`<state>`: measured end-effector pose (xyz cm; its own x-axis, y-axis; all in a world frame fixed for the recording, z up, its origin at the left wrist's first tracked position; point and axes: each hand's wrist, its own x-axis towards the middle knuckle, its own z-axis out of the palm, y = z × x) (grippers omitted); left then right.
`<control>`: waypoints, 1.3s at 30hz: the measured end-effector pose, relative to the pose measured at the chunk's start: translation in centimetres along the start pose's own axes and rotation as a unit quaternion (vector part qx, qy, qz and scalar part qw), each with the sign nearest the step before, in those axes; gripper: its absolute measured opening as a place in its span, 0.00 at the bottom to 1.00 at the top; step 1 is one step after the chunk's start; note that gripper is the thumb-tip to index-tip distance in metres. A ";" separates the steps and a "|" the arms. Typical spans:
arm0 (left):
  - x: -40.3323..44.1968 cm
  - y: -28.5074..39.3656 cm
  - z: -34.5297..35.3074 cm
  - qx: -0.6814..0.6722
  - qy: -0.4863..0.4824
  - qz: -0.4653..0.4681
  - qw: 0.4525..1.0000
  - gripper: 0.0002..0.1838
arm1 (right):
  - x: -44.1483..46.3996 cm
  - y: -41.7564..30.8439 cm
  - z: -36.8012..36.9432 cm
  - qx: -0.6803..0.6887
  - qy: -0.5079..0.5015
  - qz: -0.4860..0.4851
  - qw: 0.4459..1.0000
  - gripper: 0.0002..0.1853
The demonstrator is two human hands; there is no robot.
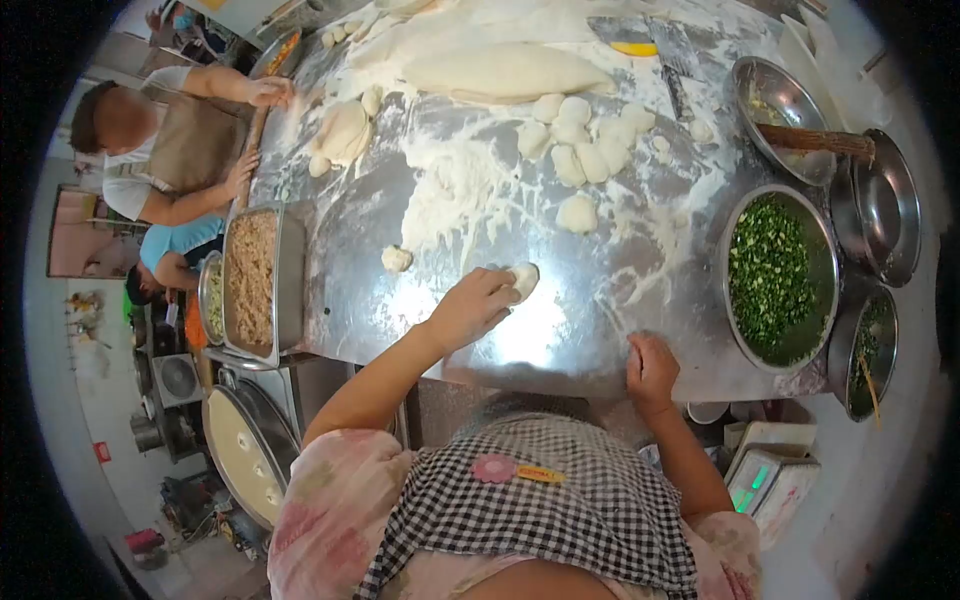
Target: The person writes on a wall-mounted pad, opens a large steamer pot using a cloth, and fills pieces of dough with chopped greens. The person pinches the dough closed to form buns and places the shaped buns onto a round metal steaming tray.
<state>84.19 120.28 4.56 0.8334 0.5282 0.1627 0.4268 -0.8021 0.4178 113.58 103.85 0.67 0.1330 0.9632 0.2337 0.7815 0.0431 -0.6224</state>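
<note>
My left hand [474, 312] reaches over the floured metal table, its fingers closed against a small piece of dough [524, 282]. At the table's near edge my right hand [652, 368] rests curled in a loose fist, and I see nothing in it. A single filled-looking dough ball [397, 259] sits to the left of my left hand. Beyond it spreads a patch of loose flour [455, 190]. Farther back lies a cluster of dough balls [590, 145], with one separate dough ball [577, 213] closer to me.
A long dough slab [510, 72] lies at the back. On the right stand a bowl of chopped greens [735, 325] and a metal bowl [745, 85] with a wooden rolling pin [815, 141] across it. A filling tray [291, 300] sits left, near a co-worker [200, 125] holding a rolling pin.
</note>
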 end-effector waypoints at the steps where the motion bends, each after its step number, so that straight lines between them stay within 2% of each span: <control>1: 0.0 0.3 -0.3 -0.012 0.055 -0.006 0.998 0.19 | -0.5 0.0 0.4 -0.003 0.007 0.003 1.000 0.09; 3: 1.3 0.9 -0.4 -0.035 0.177 -0.016 0.983 0.21 | -0.5 0.5 0.8 -0.017 0.025 0.000 1.000 0.09; 4: 2.2 0.7 0.0 -0.006 0.128 -0.033 0.991 0.23 | -0.3 0.2 0.2 -0.043 0.003 0.025 0.999 0.09; 5: 3.2 0.7 1.3 -0.007 0.120 -0.019 0.993 0.24 | -0.4 -0.4 -0.6 -0.064 -0.015 0.041 0.997 0.09; 6: 3.7 -0.9 4.3 -0.054 0.096 0.006 0.994 0.22 | 0.4 -1.0 -0.1 -0.074 -0.024 0.039 0.996 0.09; 7: 4.3 -0.7 6.0 -0.125 0.101 -0.010 0.987 0.13 | 0.0 0.3 0.9 -0.067 0.023 -0.036 0.997 0.10; 8: 4.5 -1.0 7.5 -0.104 0.060 -0.004 0.993 0.07 | -0.5 1.5 1.8 -0.130 0.005 -0.045 0.990 0.09; 9: 4.9 -1.3 8.9 -0.083 0.020 0.003 0.996 0.03 | -1.7 3.3 2.9 -0.111 0.075 -0.104 0.986 0.09; 10: 4.6 -0.6 8.2 -0.017 0.043 0.058 0.997 0.03 | -1.9 2.3 2.3 -0.129 0.045 -0.043 0.990 0.10; 11: 3.9 -0.3 8.2 -0.016 0.087 0.056 0.995 0.03 | -1.1 0.8 1.1 -0.076 0.036 -0.030 0.996 0.10; 12: 2.9 -0.4 6.6 -0.028 0.018 -0.004 0.999 0.04 | 0.2 -0.5 0.8 -0.029 0.027 -0.017 0.999 0.10; 14: 0.8 1.2 2.8 -0.110 -0.071 -0.059 0.990 0.08 | -0.5 0.1 0.8 -0.091 0.045 -0.058 0.993 0.10; 16: 0.2 2.6 -0.1 -0.075 -0.077 -0.094 0.990 0.20 | -0.5 0.8 1.4 -0.120 0.045 -0.068 0.989 0.10; 17: -0.6 2.8 1.3 0.002 0.027 -0.046 0.999 0.28 | -0.5 1.1 1.5 -0.120 0.031 -0.058 0.991 0.10; 18: -0.4 2.3 2.6 -0.001 -0.003 -0.049 0.999 0.38 | -0.4 1.4 1.6 -0.121 0.015 -0.047 0.991 0.10; 19: 0.6 2.1 2.4 0.020 -0.017 -0.050 0.998 0.38 | -0.1 1.5 1.7 -0.123 -0.001 -0.033 0.992 0.09; 21: 2.8 2.3 2.3 0.049 -0.050 -0.048 0.996 0.38 | -0.2 1.4 1.8 -0.113 0.045 -0.069 0.990 0.09; 25: 4.6 -1.8 7.9 0.061 0.065 0.021 0.996 0.33 | -0.4 1.2 2.0 -0.145 0.073 -0.071 0.984 0.09; 26: 4.7 -3.3 9.8 0.020 0.018 -0.044 0.999 0.25 | -0.6 1.9 2.1 -0.124 0.077 -0.088 0.985 0.09; 27: 4.0 -2.3 6.6 -0.089 0.093 -0.112 0.985 0.20 | -0.2 0.5 0.9 -0.124 0.038 -0.067 0.989 0.08; 28: 3.2 -1.1 3.1 -0.202 0.184 -0.161 0.949 0.16 | -0.1 0.9 1.0 -0.114 0.061 -0.091 0.988 0.09; 29: 1.9 -2.1 1.7 -0.115 0.180 -0.197 0.957 0.15 | -0.3 1.0 0.8 -0.106 0.055 -0.082 0.989 0.09; 31: -1.0 -2.9 -0.6 0.095 0.292 -0.269 0.913 0.16 | 0.0 0.7 0.9 -0.081 0.058 -0.073 0.992 0.09; 33: -4.0 -3.4 -3.6 0.158 0.253 -0.359 0.884 0.17 | -0.1 0.9 1.3 -0.094 0.041 -0.059 0.993 0.08; 35: -6.6 -5.6 -3.1 0.135 0.262 -0.386 0.874 0.17 | -0.1 1.0 1.4 -0.084 0.025 -0.041 0.995 0.07; 36: -7.6 -6.4 -2.3 0.120 0.266 -0.400 0.869 0.17 | 0.0 1.0 1.4 -0.061 0.016 0.002 0.998 0.07; 38: -7.8 -5.8 -2.8 -0.021 0.285 -0.444 0.849 0.17 | 0.6 0.8 1.6 -0.016 0.000 0.089 0.996 0.06; 39: -7.5 -5.3 -3.2 -0.092 0.291 -0.460 0.834 0.17 | 1.6 0.0 1.9 0.027 -0.020 0.062 0.998 0.07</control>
<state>74.50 121.47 3.95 -0.1508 0.9852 0.0812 0.6861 0.0451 0.7261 112.63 105.92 -0.33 0.2006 0.9720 0.1225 0.7270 -0.0639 -0.6837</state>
